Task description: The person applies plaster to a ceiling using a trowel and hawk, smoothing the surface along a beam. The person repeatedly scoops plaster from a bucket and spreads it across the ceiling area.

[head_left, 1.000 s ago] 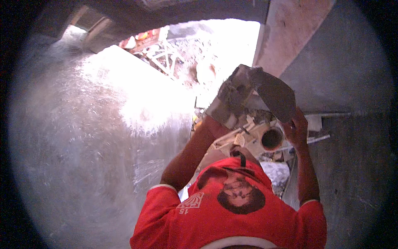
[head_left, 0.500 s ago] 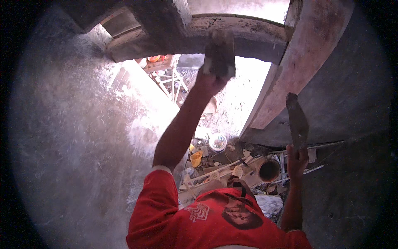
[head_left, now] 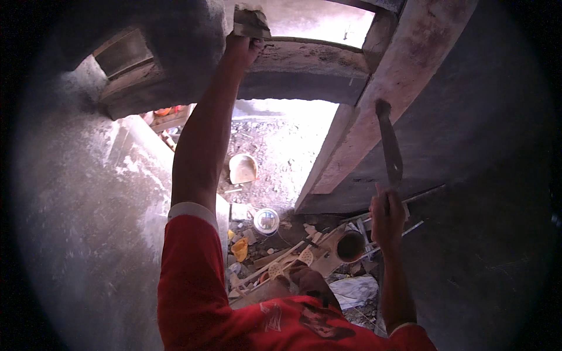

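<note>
Standing out at the upper edge of the beam (head_left: 298,86), a flat tool (head_left: 250,30) is gripped by the left hand (head_left: 243,50), which is closed around it; a grey lump (head_left: 253,13) is carried on top. Whether the beam is touched by the tool cannot be told. Below and to the right of the beam, a trowel (head_left: 392,152) is held blade-up in the right hand (head_left: 387,217), which is wrapped around the handle; its tip is coated with a dark clump and is seen against the plank (head_left: 410,64) by which the beam's right end is met. Above the beam, a bright gap (head_left: 304,17) is framed. Beneath the beam, a tub (head_left: 243,168) is set on bright ground; farther below it, a bucket (head_left: 267,222), a yellow item (head_left: 239,249), a round pot (head_left: 351,245) and a pale sheet (head_left: 355,291) are scattered among wood scraps (head_left: 331,264). Left of the beam, a grey wall (head_left: 88,222) is seen.
</note>
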Tool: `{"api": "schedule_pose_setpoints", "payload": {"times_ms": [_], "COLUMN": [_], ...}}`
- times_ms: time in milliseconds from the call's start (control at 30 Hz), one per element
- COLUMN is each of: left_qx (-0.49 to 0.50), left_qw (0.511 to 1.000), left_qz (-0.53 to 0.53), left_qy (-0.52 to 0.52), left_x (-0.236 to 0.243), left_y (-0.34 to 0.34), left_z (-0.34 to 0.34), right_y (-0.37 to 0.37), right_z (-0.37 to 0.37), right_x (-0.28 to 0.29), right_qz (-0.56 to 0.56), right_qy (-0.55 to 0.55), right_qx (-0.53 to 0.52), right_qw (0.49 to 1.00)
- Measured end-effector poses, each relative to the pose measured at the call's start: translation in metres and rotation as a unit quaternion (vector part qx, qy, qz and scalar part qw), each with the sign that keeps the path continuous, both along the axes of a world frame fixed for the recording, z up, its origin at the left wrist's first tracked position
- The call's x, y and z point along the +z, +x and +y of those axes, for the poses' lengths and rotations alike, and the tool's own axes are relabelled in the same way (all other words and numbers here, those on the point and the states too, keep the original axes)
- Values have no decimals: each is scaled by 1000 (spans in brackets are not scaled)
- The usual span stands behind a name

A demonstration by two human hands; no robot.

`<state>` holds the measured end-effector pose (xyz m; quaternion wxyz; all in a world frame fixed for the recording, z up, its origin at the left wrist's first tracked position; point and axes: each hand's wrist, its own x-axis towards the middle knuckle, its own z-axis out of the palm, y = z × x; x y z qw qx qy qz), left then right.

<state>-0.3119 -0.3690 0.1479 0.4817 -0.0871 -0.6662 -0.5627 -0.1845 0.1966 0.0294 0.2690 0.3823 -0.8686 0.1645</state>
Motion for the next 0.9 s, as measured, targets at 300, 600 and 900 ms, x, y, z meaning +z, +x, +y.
{"api": "schedule_pose_setpoints", "payload": {"times_ms": [300, 600, 900], "left_qx": [264, 282, 324], "left_qw": [942, 909, 874], "left_qz": [-10, 38, 23], "left_qy": [-208, -305, -362], "left_x": [-12, -5, -3], "left_y": [19, 11, 15], "left_z": [29, 8, 16], "right_y": [-82, -168, -179], "right_z": [-151, -197, -189], "right_x": [132, 147, 167], "right_qz": [-390, -149, -306], "right_qy": [-302, -207, -365], "right_qx": [59, 129, 158], "right_qw": [868, 958, 865]}}
